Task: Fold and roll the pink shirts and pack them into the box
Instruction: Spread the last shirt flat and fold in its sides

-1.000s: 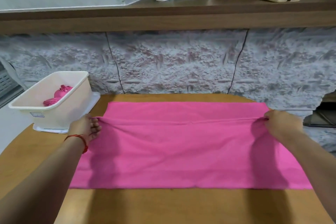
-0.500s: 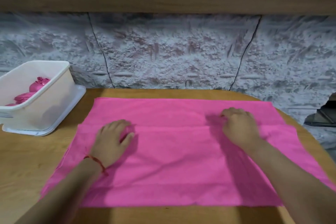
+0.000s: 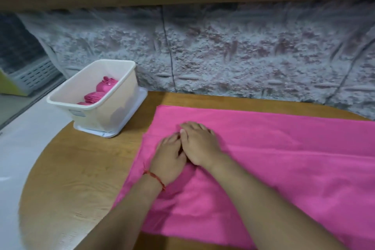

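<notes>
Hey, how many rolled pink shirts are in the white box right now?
3. All lie along the right wall of the box: the far roll at the back, the middle roll in front of it, and the near roll barely showing above the rim. More may be hidden.

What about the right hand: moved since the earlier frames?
Yes. The right hand slid left across the shirt, toward the box, and now lies beside the left hand.
</notes>
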The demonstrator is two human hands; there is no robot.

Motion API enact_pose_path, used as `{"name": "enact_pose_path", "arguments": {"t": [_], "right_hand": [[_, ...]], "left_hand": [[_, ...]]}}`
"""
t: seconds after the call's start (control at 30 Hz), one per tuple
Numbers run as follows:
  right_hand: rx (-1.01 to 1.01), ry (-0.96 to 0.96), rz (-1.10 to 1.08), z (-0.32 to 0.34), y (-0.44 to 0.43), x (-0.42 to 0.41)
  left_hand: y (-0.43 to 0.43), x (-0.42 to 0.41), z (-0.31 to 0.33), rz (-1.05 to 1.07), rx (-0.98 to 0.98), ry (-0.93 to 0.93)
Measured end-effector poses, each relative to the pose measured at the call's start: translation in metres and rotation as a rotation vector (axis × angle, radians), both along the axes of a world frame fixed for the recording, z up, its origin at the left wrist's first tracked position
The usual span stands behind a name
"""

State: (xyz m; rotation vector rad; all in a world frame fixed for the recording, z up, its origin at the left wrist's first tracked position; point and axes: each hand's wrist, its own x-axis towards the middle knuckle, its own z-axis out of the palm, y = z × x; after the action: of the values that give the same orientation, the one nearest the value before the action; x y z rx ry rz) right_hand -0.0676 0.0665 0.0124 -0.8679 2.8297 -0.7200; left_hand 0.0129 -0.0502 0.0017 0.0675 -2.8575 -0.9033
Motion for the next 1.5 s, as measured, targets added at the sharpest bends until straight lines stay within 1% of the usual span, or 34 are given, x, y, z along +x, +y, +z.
{"name": "enact_pose_path", "arguments": {"t": [0.07,0.13,0.17,0.2,0.27,0.33,0.4,0.47,0.6,0.7,0.77,0.87,0.93,1.0,1.07,1.2,1.27,1.3,1.37,1.5], "right_hand": [[0.039,-0.001,-0.015,-0.005,-0.013,-0.004],[0.100,0.027,-0.016,-0.010,-0.026,-0.008],[0.114,0.052,-0.029,-0.012,-0.033,-0.010],[0.124,0.082,-0.048,-0.012,-0.040,-0.014],[0.127,0.139,-0.087,-0.014,-0.053,-0.021],[0.103,0.175,-0.123,-0.018,-0.060,-0.026],[0.079,0.227,-0.147,-0.024,-0.062,-0.025],[0.068,0.279,-0.150,-0.031,-0.061,-0.026],[-0.019,0.259,-0.112,-0.032,-0.061,-0.027],[-0.194,0.212,-0.104,-0.027,-0.057,-0.027],[-0.259,0.173,-0.089,-0.026,-0.055,-0.029],[-0.166,0.167,-0.031,-0.027,-0.055,-0.028],[-0.095,0.176,-0.018,-0.026,-0.058,-0.027],[-0.076,0.199,-0.055,-0.026,-0.058,-0.030],[-0.134,0.176,-0.122,-0.025,-0.056,-0.031],[-0.324,0.162,-0.197,-0.023,-0.051,-0.027],[-0.389,0.187,-0.200,-0.021,-0.049,-0.025],[-0.401,0.198,-0.202,-0.020,-0.049,-0.025],[-0.415,0.197,-0.211,-0.021,-0.049,-0.025],[-0.411,0.176,-0.244,-0.022,-0.049,-0.024]], "left_hand": [[-0.042,-0.004,0.002,0.182,-0.016,0.104],[-0.084,-0.014,0.004,0.392,-0.009,0.100],[-0.100,-0.022,0.005,0.453,0.008,0.080],[-0.113,-0.030,0.005,0.481,0.045,0.047],[-0.126,-0.050,0.005,0.462,0.141,-0.059],[-0.133,-0.069,0.006,0.443,0.282,-0.136],[-0.137,-0.079,0.004,0.450,0.464,-0.123],[-0.138,-0.080,-0.002,0.442,0.563,-0.066],[-0.142,-0.076,-0.012,0.236,0.523,0.026],[-0.142,-0.075,-0.014,0.121,0.475,0.120],[-0.141,-0.076,-0.016,0.032,0.408,0.082],[-0.144,-0.075,-0.017,-0.049,0.185,-0.010],[-0.145,-0.077,-0.017,-0.031,0.183,-0.012],[-0.144,-0.078,-0.018,-0.001,0.218,0.001],[-0.143,-0.079,-0.021,0.066,0.270,0.042],[-0.151,-0.083,-0.022,0.260,0.477,0.148],[-0.156,-0.083,-0.022,0.295,0.593,0.180],[-0.158,-0.082,-0.021,0.300,0.618,0.186],[-0.158,-0.081,-0.019,0.280,0.565,0.167],[-0.158,-0.082,-0.018,0.233,0.340,0.019]]}}
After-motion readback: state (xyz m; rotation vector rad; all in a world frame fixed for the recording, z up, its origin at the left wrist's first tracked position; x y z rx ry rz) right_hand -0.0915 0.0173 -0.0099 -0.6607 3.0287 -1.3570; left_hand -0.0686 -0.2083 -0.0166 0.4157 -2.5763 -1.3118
